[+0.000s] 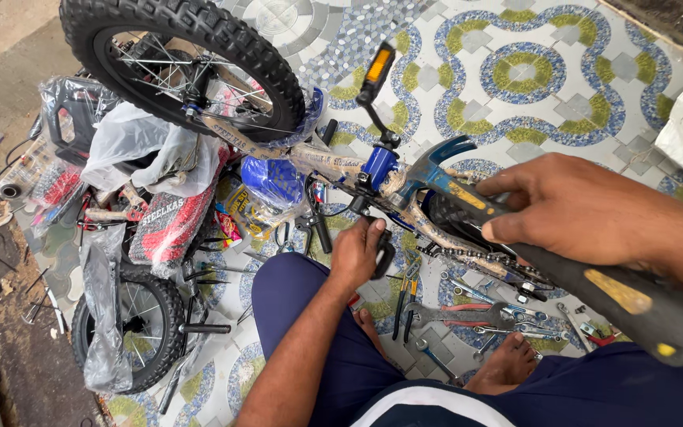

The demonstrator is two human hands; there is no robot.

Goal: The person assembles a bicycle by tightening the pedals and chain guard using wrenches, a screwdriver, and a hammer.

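even soft daylight, sharp, faint shadows

Clear plastic wrap (132, 146) covers bicycle parts at left; 1 yellow printed packet (240, 207) lies beside it.

Open patterned tile floor (547, 63) is left beyond the fingers (507, 186); below them, passage is blocked by scattered steel spanners (468, 316).
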